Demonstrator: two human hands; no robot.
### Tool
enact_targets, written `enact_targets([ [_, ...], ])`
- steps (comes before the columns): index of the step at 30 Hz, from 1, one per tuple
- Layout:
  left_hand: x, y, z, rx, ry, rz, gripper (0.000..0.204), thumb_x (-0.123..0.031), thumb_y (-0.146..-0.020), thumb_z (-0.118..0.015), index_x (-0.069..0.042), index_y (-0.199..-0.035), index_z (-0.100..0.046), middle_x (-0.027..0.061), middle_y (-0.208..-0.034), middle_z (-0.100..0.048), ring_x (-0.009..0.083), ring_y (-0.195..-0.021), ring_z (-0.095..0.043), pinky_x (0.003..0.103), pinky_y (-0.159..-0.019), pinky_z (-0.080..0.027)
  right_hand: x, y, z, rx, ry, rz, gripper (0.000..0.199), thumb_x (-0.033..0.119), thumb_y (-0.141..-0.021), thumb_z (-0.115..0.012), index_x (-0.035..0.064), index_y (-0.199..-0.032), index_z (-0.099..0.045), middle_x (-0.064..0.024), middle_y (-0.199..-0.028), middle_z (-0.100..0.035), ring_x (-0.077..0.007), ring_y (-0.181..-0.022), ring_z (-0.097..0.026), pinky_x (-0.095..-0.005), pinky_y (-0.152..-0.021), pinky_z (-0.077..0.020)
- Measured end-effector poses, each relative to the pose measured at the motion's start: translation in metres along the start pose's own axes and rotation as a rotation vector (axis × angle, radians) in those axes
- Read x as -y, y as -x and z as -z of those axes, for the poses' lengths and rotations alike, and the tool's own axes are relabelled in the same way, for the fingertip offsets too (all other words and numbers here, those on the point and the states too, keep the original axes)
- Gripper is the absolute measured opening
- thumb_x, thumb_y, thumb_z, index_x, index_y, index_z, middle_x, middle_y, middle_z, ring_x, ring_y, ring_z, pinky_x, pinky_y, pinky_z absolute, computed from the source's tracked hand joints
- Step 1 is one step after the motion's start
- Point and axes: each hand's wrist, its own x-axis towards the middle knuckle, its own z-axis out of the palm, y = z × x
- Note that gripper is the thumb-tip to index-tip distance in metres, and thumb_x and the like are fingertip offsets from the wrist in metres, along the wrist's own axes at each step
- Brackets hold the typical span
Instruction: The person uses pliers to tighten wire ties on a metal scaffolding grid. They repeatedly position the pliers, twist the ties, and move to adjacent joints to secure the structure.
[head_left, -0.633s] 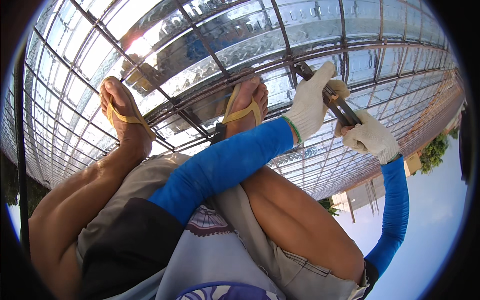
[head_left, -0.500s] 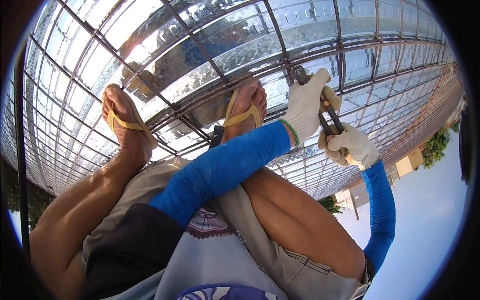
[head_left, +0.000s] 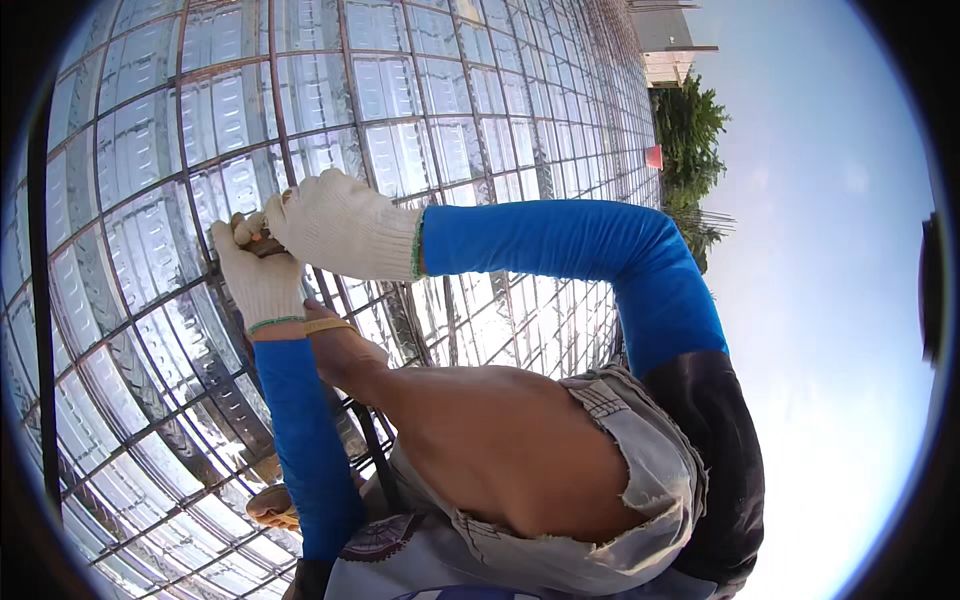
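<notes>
Both of my hands wear white knit gloves and meet at the left over a grid of steel bars (head_left: 275,95). My left hand (head_left: 262,285) is closed around a pair of pincers (head_left: 262,244), of which only a small dark part with a touch of orange shows. Against it, my right hand (head_left: 340,228) is curled into a fist, its fingers around the same tool. The jaws are hidden by the gloves. Blue sleeves cover both forearms. Just below the hands is my foot in a yellow flip-flop (head_left: 332,325).
Shiny ribbed metal sheeting (head_left: 385,85) lies under the bars, which stretch far ahead. My bent knee (head_left: 520,440) rises below the right arm. My other foot (head_left: 275,507) rests on the grid at lower left. Green trees (head_left: 690,130) and a building (head_left: 665,45) stand beyond the edge.
My view has swung to the right, so sky and trees take up more of it. Both hands have come together, and the pincers, plainly visible before, are now mostly covered by the gloves.
</notes>
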Motion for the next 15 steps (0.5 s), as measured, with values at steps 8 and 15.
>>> enact_targets([
  [8,-0.004,-0.007,0.049,0.056,-0.298,0.116,0.042,-0.041,-0.117,-0.051,-0.011,-0.087,-0.058,0.0011,-0.09,-0.063,0.0168,-0.093,-0.06,0.04,-0.097,-0.047,0.064,-0.056,-0.154,-0.465,-0.435,-0.251,0.014,0.029,-0.089,-0.074,0.0238,-0.1,-0.08,0.006,-0.086,-0.075,-0.0137,-0.074,-0.069,-0.0386,-0.073,-0.0516],
  [15,-0.031,-0.015,0.053,0.254,-1.017,-0.191,0.023,-0.026,-0.114,-0.055,-0.006,-0.102,-0.055,0.0039,-0.104,-0.06,0.0167,-0.094,-0.056,0.037,-0.096,-0.049,0.063,-0.047,-0.113,-0.43,-0.624,-0.291,0.02,0.028,-0.091,-0.073,0.0144,-0.104,-0.08,-0.0021,-0.097,-0.078,-0.0193,-0.084,-0.074,-0.0375,-0.078,-0.0568],
])
